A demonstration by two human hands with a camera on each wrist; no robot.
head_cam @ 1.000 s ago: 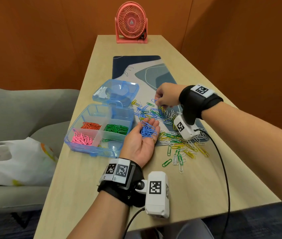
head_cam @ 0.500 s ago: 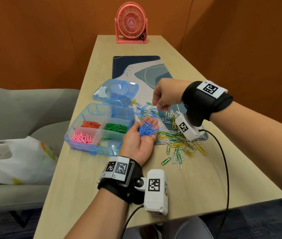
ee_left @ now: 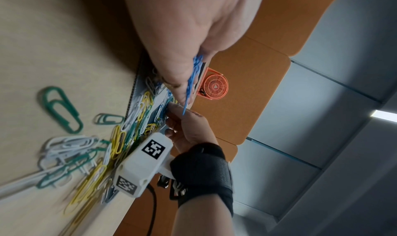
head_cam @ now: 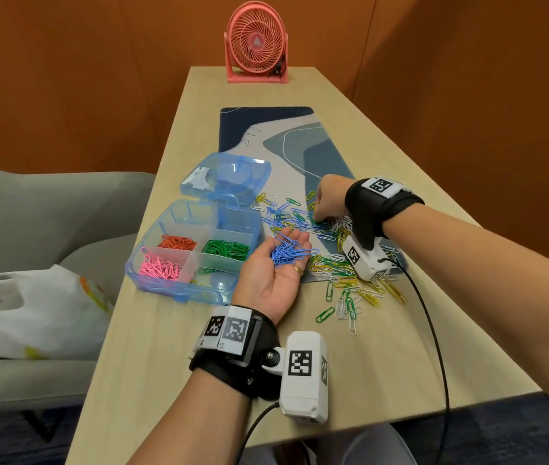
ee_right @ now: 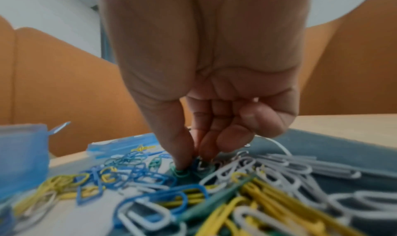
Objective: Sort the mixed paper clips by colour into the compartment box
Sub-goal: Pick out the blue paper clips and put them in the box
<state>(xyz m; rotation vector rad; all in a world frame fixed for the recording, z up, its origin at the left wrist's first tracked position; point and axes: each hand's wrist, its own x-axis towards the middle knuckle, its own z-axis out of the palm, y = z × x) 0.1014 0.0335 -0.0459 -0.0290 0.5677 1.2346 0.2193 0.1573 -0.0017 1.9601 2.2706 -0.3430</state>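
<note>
The left hand lies palm up on the table, just beside the compartment box. Its fingers are relaxed and nearly flat, and they carry a small heap of blue clips. The right hand reaches down into the mixed pile on the mat. In the right wrist view its thumb and first fingers come close together at the clips, and the other fingers are curled in. I cannot tell for sure if a clip is already between them, because the tips sink into the pile and the picture is soft there.

The step in hand seems to be to collect the blue clips before dropping them into the box. To do it well, I think the pinch should take one blue clip by its end and lift it slowly, because green and white clips lie tangled around it and may come along. The left palm should stay level, as some clips already stick out past its edge.

In the box the orange clips, pink clips and green clips have their own compartments. Which compartment waits for blue is not clear. The front wall of the box is partly hidden behind the left hand, and the open lid is see-through, so what lies under it is hard to read. The left wrist view is blurred.
</note>
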